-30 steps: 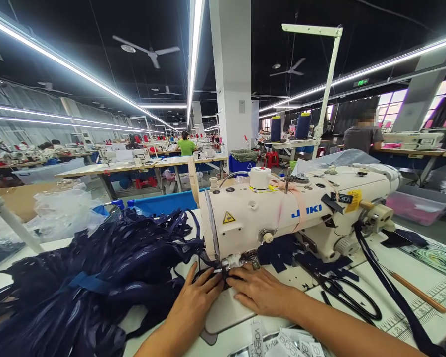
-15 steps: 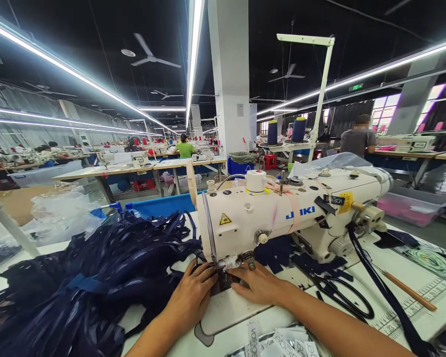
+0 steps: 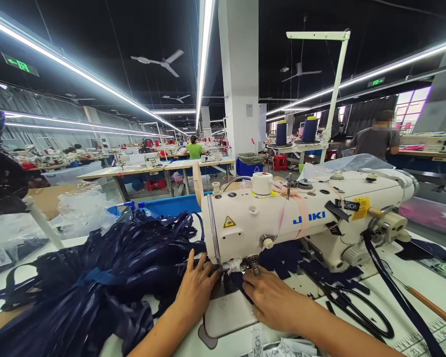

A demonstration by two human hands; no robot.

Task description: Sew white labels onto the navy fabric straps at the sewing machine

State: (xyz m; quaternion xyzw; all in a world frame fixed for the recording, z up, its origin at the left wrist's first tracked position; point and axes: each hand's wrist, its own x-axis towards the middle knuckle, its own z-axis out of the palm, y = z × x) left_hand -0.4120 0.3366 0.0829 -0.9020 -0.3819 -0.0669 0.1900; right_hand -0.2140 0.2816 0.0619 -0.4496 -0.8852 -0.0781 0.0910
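With sewing apparently in hand, navy fabric [image 3: 239, 281] lies under the sewing machine [image 3: 260, 223], left hand [image 3: 196, 286] at its nine o'clock, fingers spread, right hand [image 3: 270, 298] at four, fingers curled, either grip indeterminable, next move likely needing steady guidance

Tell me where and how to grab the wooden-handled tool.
Take the wooden-handled tool by its thick handle, probably best from above and the right: it lies flat, its shaft is thin, and the navy strap runs along its left.
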